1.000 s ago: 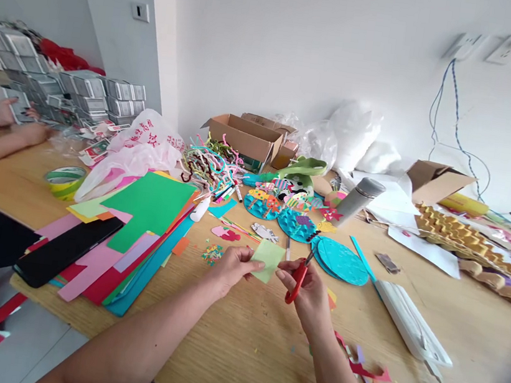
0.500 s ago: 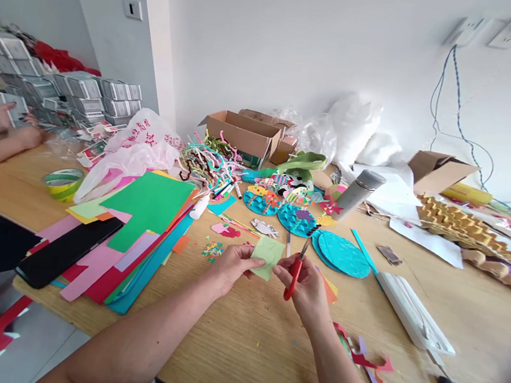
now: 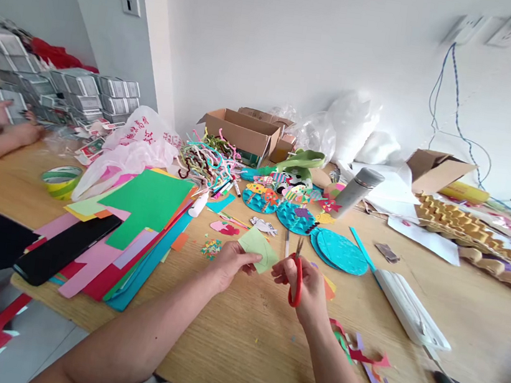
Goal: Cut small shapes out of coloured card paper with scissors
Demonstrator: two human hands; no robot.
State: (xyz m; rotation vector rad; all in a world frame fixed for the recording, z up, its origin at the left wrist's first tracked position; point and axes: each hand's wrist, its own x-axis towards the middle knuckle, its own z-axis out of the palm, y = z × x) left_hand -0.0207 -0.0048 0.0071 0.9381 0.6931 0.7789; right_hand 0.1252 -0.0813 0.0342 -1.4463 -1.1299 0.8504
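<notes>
My left hand [image 3: 232, 265] pinches a small light green sheet of paper [image 3: 257, 246] with a faint line drawn on it. The thumb lies on top of the paper. In my right hand [image 3: 307, 283] is a pair of red-handled scissors [image 3: 297, 278], blades pointing up and away from me. Its fingertips are close to the paper's right edge, apart from it. Beyond the paper lie a white fish cut-out [image 3: 263, 225] and a pink and red one [image 3: 225, 228]. Blue painted discs [image 3: 341, 253] lie farther right, and others bear several colourful paper fish [image 3: 302, 196].
Coloured paper sheets [image 3: 153, 203] and a black phone [image 3: 66, 251] lie left. Paper scraps [image 3: 371, 364] and a white power strip [image 3: 412, 309] are at right. A grey bottle [image 3: 359, 192], cardboard box [image 3: 244, 130] and pipe cleaners [image 3: 210, 160] stand behind. Another person's hands [image 3: 15, 122] are far left.
The light green paper has been turned and tilted in my left hand. My right hand's fingers have come away from its edge, and the scissors have swung slightly.
</notes>
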